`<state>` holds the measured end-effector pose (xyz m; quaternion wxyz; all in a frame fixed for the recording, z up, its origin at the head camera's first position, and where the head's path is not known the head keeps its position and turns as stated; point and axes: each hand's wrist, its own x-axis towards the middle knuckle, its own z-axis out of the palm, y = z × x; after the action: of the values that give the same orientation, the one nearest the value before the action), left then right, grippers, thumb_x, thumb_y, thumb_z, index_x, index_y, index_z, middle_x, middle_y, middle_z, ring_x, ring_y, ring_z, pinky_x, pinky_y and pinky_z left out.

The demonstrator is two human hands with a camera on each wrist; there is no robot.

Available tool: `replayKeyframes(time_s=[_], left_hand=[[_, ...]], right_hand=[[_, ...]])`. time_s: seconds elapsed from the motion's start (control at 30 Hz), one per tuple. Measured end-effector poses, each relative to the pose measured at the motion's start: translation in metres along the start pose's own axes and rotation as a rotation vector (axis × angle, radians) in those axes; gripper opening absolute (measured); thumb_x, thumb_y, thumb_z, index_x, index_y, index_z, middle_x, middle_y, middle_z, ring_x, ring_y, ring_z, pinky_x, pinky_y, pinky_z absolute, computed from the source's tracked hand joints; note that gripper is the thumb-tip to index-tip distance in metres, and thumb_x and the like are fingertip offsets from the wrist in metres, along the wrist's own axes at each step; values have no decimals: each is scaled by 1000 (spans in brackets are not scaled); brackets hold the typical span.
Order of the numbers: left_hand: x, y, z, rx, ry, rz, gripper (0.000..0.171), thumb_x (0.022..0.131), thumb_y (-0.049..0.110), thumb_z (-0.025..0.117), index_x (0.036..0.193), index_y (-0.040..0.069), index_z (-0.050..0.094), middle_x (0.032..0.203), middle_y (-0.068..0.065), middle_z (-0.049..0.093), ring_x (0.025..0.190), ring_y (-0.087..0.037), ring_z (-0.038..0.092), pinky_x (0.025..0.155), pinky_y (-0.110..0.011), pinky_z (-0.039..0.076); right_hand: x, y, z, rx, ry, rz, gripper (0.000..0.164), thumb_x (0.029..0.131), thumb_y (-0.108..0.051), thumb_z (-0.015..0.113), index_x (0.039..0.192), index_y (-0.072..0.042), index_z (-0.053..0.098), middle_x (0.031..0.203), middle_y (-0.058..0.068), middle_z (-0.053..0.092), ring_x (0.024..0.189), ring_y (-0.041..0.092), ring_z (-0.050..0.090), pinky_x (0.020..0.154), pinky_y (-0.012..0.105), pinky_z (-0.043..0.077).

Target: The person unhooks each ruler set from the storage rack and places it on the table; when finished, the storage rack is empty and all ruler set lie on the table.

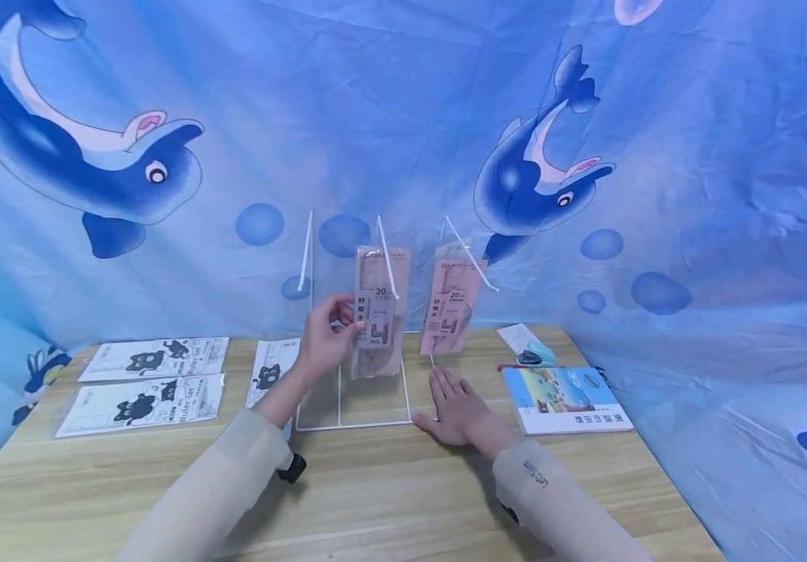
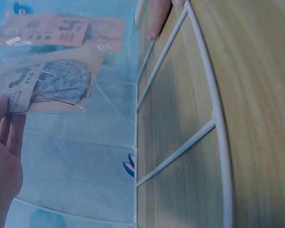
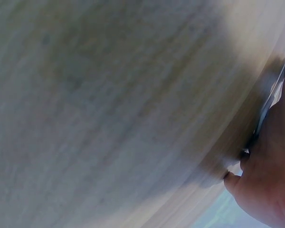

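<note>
A white wire rack (image 1: pixel 354 427) stands on the table, with three slanting prongs at its top. My left hand (image 1: pixel 326 332) pinches the left edge of a pink ruler set pack (image 1: pixel 378 312) at the middle prong; whether the pack hangs on that prong I cannot tell. In the left wrist view a protractor shows through this ruler set pack (image 2: pixel 61 85). A second pink pack (image 1: pixel 446 308) hangs at the right prong. My right hand (image 1: pixel 456 410) lies with fingers extended on the right side of the rack's base. The right wrist view shows only part of the right hand (image 3: pixel 270 175).
Two white ruler set packs with black cats (image 1: pixel 143 402) lie at the left of the table. Another white pack (image 1: pixel 270 367) is partly behind my left arm. At the right lie a picture-covered book (image 1: pixel 565 400) and a small pale packet (image 1: pixel 526 343). A blue dolphin curtain (image 1: pixel 389 101) hangs behind.
</note>
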<state>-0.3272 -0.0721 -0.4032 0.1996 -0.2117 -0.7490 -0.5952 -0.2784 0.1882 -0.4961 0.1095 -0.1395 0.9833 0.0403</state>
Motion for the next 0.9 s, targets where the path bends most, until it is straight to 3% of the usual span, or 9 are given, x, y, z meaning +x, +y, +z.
replayKeyframes(time_s=[0.33, 0.63, 0.9], left_hand=[[-26, 16, -7, 4, -34, -6, 40, 76, -7, 73, 113, -3, 58, 83, -18, 63, 67, -1, 56, 57, -16, 55], [-43, 19, -8, 0, -150, 39, 29, 78, -6, 71, 100, 3, 54, 84, -13, 58, 73, -8, 58, 58, -20, 55], [-59, 38, -12, 43, -254, 48, 28, 79, -5, 70, 98, 7, 53, 87, -10, 62, 76, -8, 61, 63, -23, 57]], right_hand=[[-8, -1, -6, 16, 3, -14, 93, 92, -75, 20, 155, -7, 10, 165, 10, 5, 154, 26, 7, 127, 48, 15], [-10, -4, -9, 9, 16, -21, 91, 93, -73, 23, 155, -6, 12, 165, 11, 9, 154, 28, 11, 126, 49, 18], [-9, -4, -11, 3, 8, -18, 93, 91, -75, 19, 155, -8, 10, 165, 10, 5, 154, 27, 9, 127, 48, 17]])
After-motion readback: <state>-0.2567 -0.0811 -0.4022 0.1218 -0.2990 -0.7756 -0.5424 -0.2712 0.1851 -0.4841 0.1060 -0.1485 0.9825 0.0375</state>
